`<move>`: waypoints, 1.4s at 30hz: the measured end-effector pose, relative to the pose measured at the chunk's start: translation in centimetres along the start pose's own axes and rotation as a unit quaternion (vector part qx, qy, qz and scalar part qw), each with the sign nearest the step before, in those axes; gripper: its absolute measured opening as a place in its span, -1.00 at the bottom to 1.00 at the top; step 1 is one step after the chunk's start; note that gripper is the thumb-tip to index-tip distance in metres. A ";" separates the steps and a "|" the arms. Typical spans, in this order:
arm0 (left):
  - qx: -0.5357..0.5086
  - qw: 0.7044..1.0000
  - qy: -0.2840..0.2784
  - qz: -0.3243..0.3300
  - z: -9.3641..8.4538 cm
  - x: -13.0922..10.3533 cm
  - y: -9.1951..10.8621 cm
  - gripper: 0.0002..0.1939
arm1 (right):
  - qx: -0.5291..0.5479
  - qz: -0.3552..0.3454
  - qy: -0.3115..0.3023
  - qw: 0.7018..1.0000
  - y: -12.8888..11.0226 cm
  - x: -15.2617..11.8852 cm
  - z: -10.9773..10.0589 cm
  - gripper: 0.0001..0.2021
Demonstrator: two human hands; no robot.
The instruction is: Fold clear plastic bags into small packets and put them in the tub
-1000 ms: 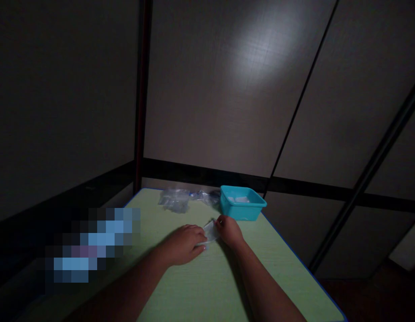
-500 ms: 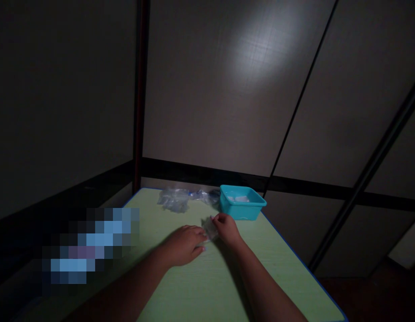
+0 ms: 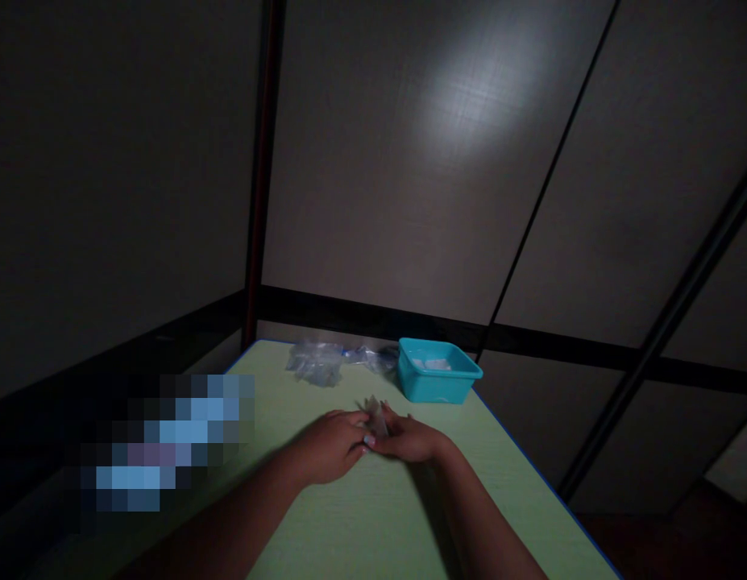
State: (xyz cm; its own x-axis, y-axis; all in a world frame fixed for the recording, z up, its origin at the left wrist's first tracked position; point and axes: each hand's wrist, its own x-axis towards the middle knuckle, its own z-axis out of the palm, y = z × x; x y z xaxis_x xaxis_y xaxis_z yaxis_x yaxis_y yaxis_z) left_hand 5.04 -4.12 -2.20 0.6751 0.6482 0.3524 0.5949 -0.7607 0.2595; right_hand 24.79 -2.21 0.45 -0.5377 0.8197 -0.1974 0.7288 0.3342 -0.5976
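A small clear plastic bag (image 3: pixel 376 416) stands tilted between my two hands, above the light green table (image 3: pixel 349 515). From the left, my left hand (image 3: pixel 334 443) pinches its near left edge between fingers and thumb. My right hand (image 3: pixel 409 435) is curled round its right side, thumb at the lower edge close to my left fingertips. Whether anything is inside the bag is too small to tell.
A turquoise basket (image 3: pixel 437 388) with whitish pieces inside stands at the table's back right. Left of it lie crumpled clear plastic bags (image 3: pixel 317 364). Dark panelled walls (image 3: pixel 379 161) rise behind the table. A blurred patch covers the left side.
My right hand has turned and lowered, its thumb now near my left fingertips. The small bag has gone from lying flatter to standing more upright and narrower. My left hand has barely moved.
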 end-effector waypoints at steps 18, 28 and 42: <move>0.006 1.000 0.007 0.028 0.1 0.1 0.1 -0.78 | -0.182 0.063 -0.040 0.980 -0.4 0.4 0.9 -0.43; -0.008 1.000 -0.011 0.005 0.0 0.0 0.2 -0.75 | -0.173 0.045 -0.011 0.984 -1.1 0.8 1.8 -0.45; 0.016 0.999 0.035 0.011 -0.5 0.2 -0.1 -0.68 | -0.170 0.084 0.068 0.980 -0.3 1.3 1.6 -0.48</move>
State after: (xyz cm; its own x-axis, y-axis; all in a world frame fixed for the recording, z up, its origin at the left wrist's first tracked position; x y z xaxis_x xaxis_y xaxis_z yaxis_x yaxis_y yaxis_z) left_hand 4.89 -3.90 -1.70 0.6560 0.6267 0.4207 0.5953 -0.7722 0.2219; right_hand 23.19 -1.98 -0.91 -0.3536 0.9230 -0.1518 0.9135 0.3058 -0.2683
